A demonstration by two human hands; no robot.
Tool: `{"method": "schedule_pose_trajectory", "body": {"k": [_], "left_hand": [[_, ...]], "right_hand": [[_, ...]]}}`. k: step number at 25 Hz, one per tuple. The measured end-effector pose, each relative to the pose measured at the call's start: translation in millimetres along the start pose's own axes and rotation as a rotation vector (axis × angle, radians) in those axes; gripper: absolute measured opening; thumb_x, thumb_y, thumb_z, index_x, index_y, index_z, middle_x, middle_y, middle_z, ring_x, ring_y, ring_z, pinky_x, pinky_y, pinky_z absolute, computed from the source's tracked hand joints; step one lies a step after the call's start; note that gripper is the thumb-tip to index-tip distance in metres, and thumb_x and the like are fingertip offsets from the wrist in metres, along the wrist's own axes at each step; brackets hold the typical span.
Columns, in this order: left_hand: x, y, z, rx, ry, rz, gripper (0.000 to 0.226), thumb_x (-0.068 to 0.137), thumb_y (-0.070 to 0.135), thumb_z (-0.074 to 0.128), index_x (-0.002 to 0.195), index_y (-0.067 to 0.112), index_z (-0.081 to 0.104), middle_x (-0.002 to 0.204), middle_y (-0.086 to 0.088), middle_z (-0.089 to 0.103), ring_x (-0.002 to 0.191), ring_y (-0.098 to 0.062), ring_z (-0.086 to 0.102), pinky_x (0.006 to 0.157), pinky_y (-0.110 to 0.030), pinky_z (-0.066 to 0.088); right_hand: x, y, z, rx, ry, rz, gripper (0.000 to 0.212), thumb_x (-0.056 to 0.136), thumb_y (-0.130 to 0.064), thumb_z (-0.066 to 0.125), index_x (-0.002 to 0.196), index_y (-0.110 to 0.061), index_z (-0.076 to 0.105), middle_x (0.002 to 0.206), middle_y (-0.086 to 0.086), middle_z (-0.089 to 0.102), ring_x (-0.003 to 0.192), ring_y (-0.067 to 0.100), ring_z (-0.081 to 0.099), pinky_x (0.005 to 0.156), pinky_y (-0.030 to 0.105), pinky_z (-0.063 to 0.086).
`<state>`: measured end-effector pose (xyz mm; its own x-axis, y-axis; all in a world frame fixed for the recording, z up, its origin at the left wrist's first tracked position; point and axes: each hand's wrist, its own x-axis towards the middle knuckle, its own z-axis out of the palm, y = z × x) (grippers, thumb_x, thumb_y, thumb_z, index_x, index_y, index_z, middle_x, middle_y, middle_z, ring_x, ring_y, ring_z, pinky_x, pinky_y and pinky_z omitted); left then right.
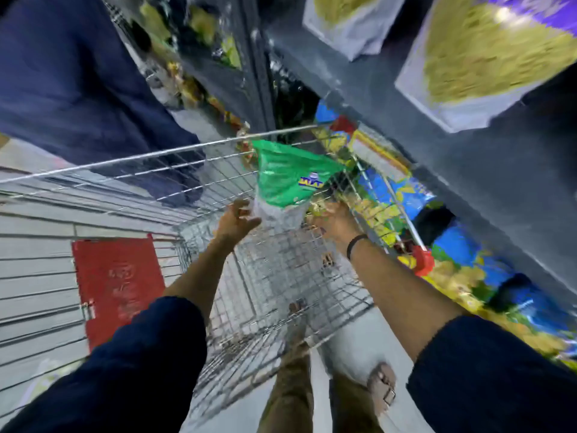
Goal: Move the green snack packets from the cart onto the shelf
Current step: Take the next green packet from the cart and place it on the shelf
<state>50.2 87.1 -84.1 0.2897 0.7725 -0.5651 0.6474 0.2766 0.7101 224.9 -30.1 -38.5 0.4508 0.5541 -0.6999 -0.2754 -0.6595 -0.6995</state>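
Observation:
One green snack packet point(288, 179) with a clear lower part stands tilted inside the far end of the wire cart point(131, 157). My left hand point(236, 218) reaches into the cart with fingers spread, touching the packet's clear bottom on its left. My right hand point(335, 221), a black band on its wrist, is at the packet's right lower side; its fingers are blurred and partly hidden. The dark shelf point(487, 170) runs along the right. The frame is motion-blurred.
Blue and yellow packets point(452, 245) fill the lower shelf to the right of the cart. Large white-and-yellow packets point(487, 57) hang above. Another person in dark blue clothes point(78, 89) stands beyond the cart at upper left. A red flap point(118, 285) sits in the cart's near end.

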Motion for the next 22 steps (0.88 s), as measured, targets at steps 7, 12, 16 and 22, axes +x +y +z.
{"method": "schedule_pose_trajectory", "body": {"k": [7,12,16,22], "left_hand": [[78,-12,19,0.16,-0.244,0.175,0.081,0.057,-0.002,0.081,0.126,-0.003,0.04,0.13,-0.024,0.051,0.119,-0.027,0.049,0.098,-0.021,0.043],[39,-7,19,0.166,-0.223,0.143,0.093,0.054,0.007,0.084,0.131,0.005,0.032,0.134,-0.017,0.05,0.122,-0.032,0.049,0.101,-0.044,0.045],[-48,24,1,0.077,-0.184,0.257,0.091,0.056,0.007,0.082,0.131,0.008,0.032,0.132,-0.017,0.051,0.118,-0.03,0.051,0.097,-0.038,0.045],[-196,73,-16,0.232,-0.019,0.523,0.085,0.054,0.025,0.086,0.125,0.012,0.041,0.107,-0.005,0.058,0.09,-0.02,0.056,0.083,-0.032,0.048]], "right_hand": [[87,22,31,-0.151,-0.086,0.004,0.083,0.071,0.006,0.074,0.138,0.0,0.026,0.138,0.02,0.045,0.125,0.029,0.048,0.097,0.03,0.042],[54,25,27,-0.124,0.033,-0.116,0.093,0.059,-0.003,0.085,0.135,-0.003,0.031,0.135,0.019,0.052,0.125,0.027,0.049,0.107,0.04,0.042],[-28,9,-3,-0.124,0.04,-0.339,0.093,0.055,-0.005,0.087,0.133,-0.004,0.037,0.131,0.016,0.057,0.124,0.027,0.052,0.104,0.036,0.043],[-174,0,-53,-0.129,0.13,-0.548,0.089,0.055,-0.018,0.089,0.129,-0.01,0.042,0.131,0.011,0.058,0.118,0.023,0.055,0.092,0.024,0.043]]}}
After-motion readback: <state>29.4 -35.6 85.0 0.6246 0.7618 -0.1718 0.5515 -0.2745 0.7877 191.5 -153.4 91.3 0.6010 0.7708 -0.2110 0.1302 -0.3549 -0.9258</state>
